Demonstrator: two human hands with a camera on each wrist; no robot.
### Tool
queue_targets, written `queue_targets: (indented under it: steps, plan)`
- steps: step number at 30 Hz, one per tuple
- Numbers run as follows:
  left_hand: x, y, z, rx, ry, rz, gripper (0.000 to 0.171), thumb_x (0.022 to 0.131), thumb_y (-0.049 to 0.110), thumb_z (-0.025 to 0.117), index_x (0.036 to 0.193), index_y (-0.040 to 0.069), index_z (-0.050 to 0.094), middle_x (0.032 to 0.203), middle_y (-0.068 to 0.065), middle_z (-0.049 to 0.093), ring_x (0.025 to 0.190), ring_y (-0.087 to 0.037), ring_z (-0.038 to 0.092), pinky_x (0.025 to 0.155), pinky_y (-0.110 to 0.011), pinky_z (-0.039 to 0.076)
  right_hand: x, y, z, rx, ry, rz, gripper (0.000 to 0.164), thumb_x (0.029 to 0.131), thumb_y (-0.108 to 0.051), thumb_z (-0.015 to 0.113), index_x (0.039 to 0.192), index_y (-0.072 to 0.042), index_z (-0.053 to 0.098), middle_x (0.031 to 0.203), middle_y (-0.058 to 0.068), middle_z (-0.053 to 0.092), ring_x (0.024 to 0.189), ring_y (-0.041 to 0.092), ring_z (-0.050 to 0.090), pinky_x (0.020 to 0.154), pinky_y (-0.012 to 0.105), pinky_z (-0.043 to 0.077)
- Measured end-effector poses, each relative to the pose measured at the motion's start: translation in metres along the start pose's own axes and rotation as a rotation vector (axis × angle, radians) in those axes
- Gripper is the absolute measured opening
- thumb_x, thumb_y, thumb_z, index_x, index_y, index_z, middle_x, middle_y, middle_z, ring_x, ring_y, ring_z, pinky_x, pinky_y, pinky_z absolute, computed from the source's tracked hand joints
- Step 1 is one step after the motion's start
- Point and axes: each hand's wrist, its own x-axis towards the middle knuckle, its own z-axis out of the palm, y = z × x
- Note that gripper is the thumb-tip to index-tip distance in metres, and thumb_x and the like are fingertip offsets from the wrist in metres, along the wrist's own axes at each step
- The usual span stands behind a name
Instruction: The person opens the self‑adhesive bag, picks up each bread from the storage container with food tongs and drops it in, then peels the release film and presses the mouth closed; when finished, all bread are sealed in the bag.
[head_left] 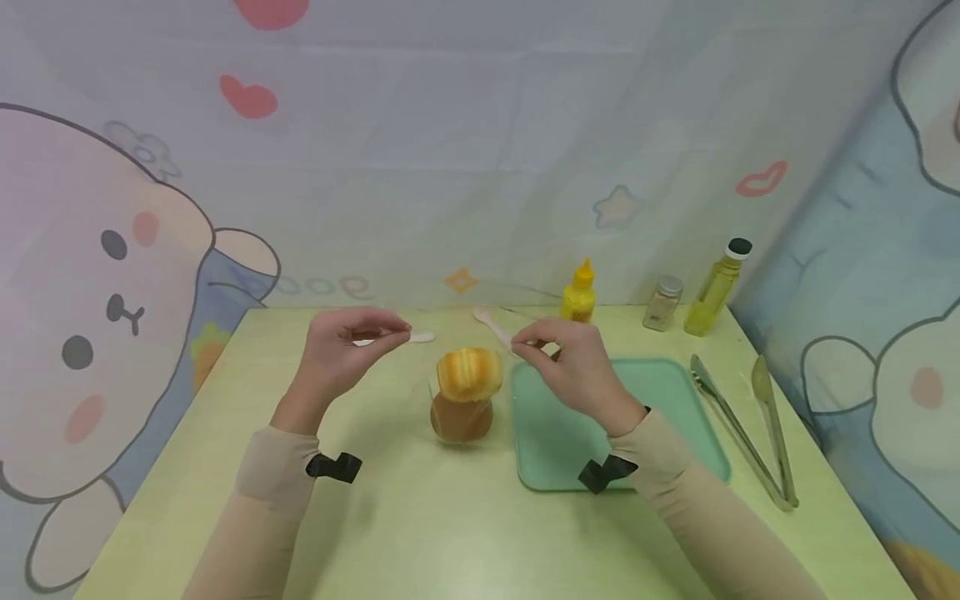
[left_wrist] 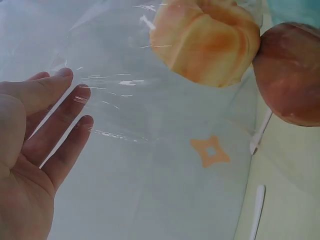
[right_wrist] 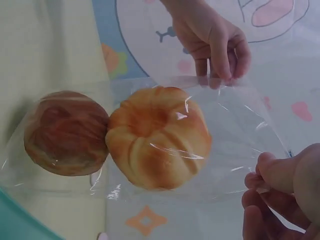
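A clear plastic bag (right_wrist: pixel 235 122) hangs stretched between both hands above the table. Inside it are two breads: a pale golden, ridged bun (right_wrist: pixel 160 137) on top and a round brown bun (right_wrist: pixel 67 132) below, touching each other. My left hand (head_left: pixel 341 354) pinches one upper edge of the bag between thumb and fingers, as the left wrist view also shows at the fingertips (left_wrist: pixel 65 75). The opposite edge is pinched by my right hand (head_left: pixel 573 367), which is over the back of the green tray (head_left: pixel 551 454).
Metal tongs (head_left: pixel 738 433) lie spread on the right of the tray. Behind stand a yellow squeeze bottle (head_left: pixel 577 298), a small lidded jar (head_left: pixel 663 304) and a bottle of yellow liquid (head_left: pixel 712 293). Two pale plastic utensils, one of them a white one (head_left: pixel 422 337), lie near the back edge.
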Motion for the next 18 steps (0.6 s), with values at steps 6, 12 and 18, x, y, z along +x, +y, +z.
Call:
queue_targets:
  steps: [6,12,18]
  plan:
    - [-0.004,0.005,-0.003,-0.049,0.053,0.058,0.020,0.079,-0.013,0.086,0.090,0.003,0.083,0.086,-0.014,0.079,0.074,-0.007,0.072,0.070,-0.021,0.060,0.007,-0.005,-0.007,-0.092,-0.033,-0.088,0.007,0.091,-0.004,0.082,0.094,-0.010,0.080,0.093,0.001,0.078,0.078,0.013,0.070,0.059,0.027,0.057]
    - [-0.007,0.005,-0.005,-0.081,0.071,0.091,0.026,0.075,-0.017,0.086,0.094,-0.001,0.082,0.086,-0.020,0.078,0.074,-0.006,0.073,0.070,-0.021,0.060,0.012,-0.009,-0.008,-0.167,-0.013,-0.148,0.009,0.088,-0.001,0.084,0.092,-0.008,0.080,0.090,0.002,0.077,0.076,0.016,0.067,0.062,0.031,0.056]
    - [-0.010,0.008,-0.007,-0.059,0.087,0.102,0.031,0.074,-0.018,0.086,0.100,-0.001,0.081,0.089,-0.022,0.077,0.078,-0.006,0.074,0.073,-0.021,0.061,0.012,-0.009,-0.006,-0.121,0.017,-0.166,0.008,0.089,-0.001,0.083,0.093,-0.007,0.079,0.091,0.003,0.077,0.076,0.014,0.068,0.061,0.027,0.057]
